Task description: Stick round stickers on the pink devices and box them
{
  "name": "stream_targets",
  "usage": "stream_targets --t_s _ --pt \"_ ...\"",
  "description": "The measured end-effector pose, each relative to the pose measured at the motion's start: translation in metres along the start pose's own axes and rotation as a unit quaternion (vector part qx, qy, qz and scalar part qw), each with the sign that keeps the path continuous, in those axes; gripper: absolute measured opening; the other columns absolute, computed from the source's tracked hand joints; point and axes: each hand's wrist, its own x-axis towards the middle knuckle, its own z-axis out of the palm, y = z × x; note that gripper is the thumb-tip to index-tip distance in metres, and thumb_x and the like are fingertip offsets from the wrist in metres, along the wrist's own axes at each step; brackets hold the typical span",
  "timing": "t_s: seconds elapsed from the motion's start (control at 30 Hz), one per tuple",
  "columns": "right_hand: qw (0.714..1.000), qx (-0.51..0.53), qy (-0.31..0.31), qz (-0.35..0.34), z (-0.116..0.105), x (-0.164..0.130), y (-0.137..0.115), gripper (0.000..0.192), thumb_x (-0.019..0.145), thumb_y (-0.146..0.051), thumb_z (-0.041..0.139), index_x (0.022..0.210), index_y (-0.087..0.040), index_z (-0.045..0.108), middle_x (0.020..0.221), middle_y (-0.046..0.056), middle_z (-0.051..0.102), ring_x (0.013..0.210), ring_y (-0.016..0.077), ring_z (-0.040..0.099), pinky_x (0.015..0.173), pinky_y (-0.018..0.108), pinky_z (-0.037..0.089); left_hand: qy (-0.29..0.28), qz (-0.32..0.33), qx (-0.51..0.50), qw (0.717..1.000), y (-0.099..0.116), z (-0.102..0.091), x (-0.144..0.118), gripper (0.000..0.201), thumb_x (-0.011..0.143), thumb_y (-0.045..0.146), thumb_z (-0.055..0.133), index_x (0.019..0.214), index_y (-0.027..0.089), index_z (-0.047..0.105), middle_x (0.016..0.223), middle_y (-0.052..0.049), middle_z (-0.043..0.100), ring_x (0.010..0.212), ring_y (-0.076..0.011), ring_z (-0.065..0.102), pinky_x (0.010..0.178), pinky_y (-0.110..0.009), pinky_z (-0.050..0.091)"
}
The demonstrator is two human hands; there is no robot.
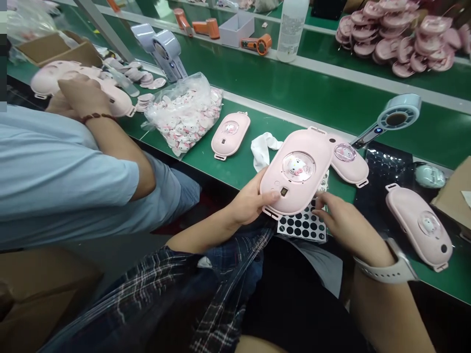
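Observation:
My left hand [252, 201] grips the lower left edge of a pink oval case [298, 171] with a cartoon cat badge under a clear round window. My right hand [344, 220] rests below the case on a sheet of black round stickers [303, 225], fingertips at the sheet's top right corner. Nothing is visibly held in its fingers. A white watch sits on that wrist.
Other pink cases lie on the green bench [294, 93]: one at centre left [230, 135], one behind mine [349, 162], one at right [419, 225]. A bag of cat badges [184, 115], a white cloth [263, 147], a handheld fan [395, 117]. A co-worker's hands [79, 95] work at left.

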Motion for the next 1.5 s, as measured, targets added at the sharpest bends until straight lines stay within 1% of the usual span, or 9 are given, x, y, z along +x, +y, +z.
stream_targets --t_s 0.07,0.17,0.23,0.37,0.47,0.53,0.8,1.07,1.5 --pt "1.0 0.025 -0.007 0.001 0.006 0.006 0.003 0.011 0.087 -0.023 0.049 0.079 -0.027 0.043 0.093 0.011 0.071 0.104 0.0317 0.069 0.098 0.049 0.053 0.005 -0.008 -0.032 0.999 -0.001 0.0 0.0 0.069 0.075 0.037 0.083 0.136 0.019 0.057 0.139 -0.015 0.066 0.134 -0.0381 0.058 0.112 -0.05 0.048" --pt "0.994 0.027 0.101 0.035 0.007 0.012 0.004 0.012 0.086 -0.025 0.053 0.078 -0.026 0.044 0.123 0.017 0.07 0.125 0.037 0.059 0.106 0.057 0.045 0.024 -0.007 -0.05 0.998 -0.004 0.0 0.0 0.071 0.073 0.034 0.083 0.136 0.02 0.054 0.138 -0.013 0.066 0.135 -0.0378 0.057 0.112 -0.05 0.048" --pt "0.983 0.065 0.156 0.077 0.003 0.009 -0.003 0.012 0.088 -0.028 0.057 0.081 -0.025 0.047 0.133 0.016 0.068 0.118 0.0356 0.061 0.101 0.056 0.047 0.03 -0.001 -0.037 0.999 -0.006 -0.001 0.0 0.077 0.068 0.031 0.088 0.136 0.023 0.052 0.142 -0.012 0.063 0.139 -0.0373 0.054 0.115 -0.05 0.047" --pt "0.942 0.267 0.169 0.11 -0.005 -0.007 -0.027 0.016 0.092 -0.032 0.066 0.087 -0.025 0.053 0.111 0.007 0.071 0.084 0.0217 0.064 0.076 0.038 0.051 0.016 0.029 0.018 0.999 -0.008 0.0 -0.002 0.086 0.068 0.034 0.092 0.141 0.024 0.048 0.152 -0.013 0.054 0.149 -0.0377 0.044 0.122 -0.051 0.04" --pt "0.899 0.381 0.192 0.097 -0.004 -0.016 -0.041 0.016 0.09 -0.03 0.072 0.088 -0.024 0.058 0.099 0.003 0.065 0.079 0.0167 0.061 0.069 0.03 0.049 -0.001 0.04 0.069 0.997 -0.009 0.005 -0.003 0.094 0.072 0.038 0.091 0.151 0.025 0.042 0.158 -0.013 0.049 0.151 -0.0385 0.04 0.124 -0.052 0.039" --pt "0.887 0.408 0.193 0.093 -0.002 -0.018 -0.047 0.013 0.091 -0.029 0.072 0.089 -0.024 0.06 0.097 0.002 0.064 0.076 0.0144 0.059 0.068 0.027 0.049 -0.007 0.043 0.1 0.994 -0.01 0.009 -0.003 0.097 0.075 0.039 0.089 0.155 0.025 0.037 0.16 -0.014 0.047 0.152 -0.0382 0.04 0.124 -0.052 0.038" --pt "0.909 0.348 0.206 0.096 0.002 -0.019 -0.061 0.01 0.087 -0.024 0.071 0.08 -0.021 0.063 0.077 0.0 0.064 0.065 0.0137 0.059 0.058 0.024 0.049 -0.024 0.053 0.154 0.986 -0.023 0.017 -0.006 0.104 0.082 0.035 0.085 0.161 0.032 0.018 0.163 -0.013 0.04 0.153 -0.0355 0.038 0.121 -0.051 0.045" --pt "0.913 0.326 0.215 0.116 0.005 -0.023 -0.063 0.01 0.084 -0.027 0.074 0.08 -0.02 0.069 0.078 0.003 0.07 0.062 0.0146 0.059 0.052 0.025 0.045 -0.01 0.049 0.161 0.986 -0.026 0.021 -0.011 0.101 0.079 0.033 0.087 0.159 0.034 0.024 0.164 -0.011 0.039 0.152 -0.0363 0.04 0.118 -0.049 0.048" --pt "0.923 0.267 0.247 0.122 0.008 -0.023 -0.066 0.01 0.083 -0.027 0.072 0.076 -0.021 0.069 0.067 0.0 0.066 0.056 0.0127 0.055 0.051 0.024 0.046 0.005 0.022 0.139 0.99 -0.027 0.025 -0.011 0.104 0.075 0.032 0.09 0.159 0.034 0.027 0.163 -0.011 0.04 0.152 -0.0384 0.039 0.12 -0.054 0.046"
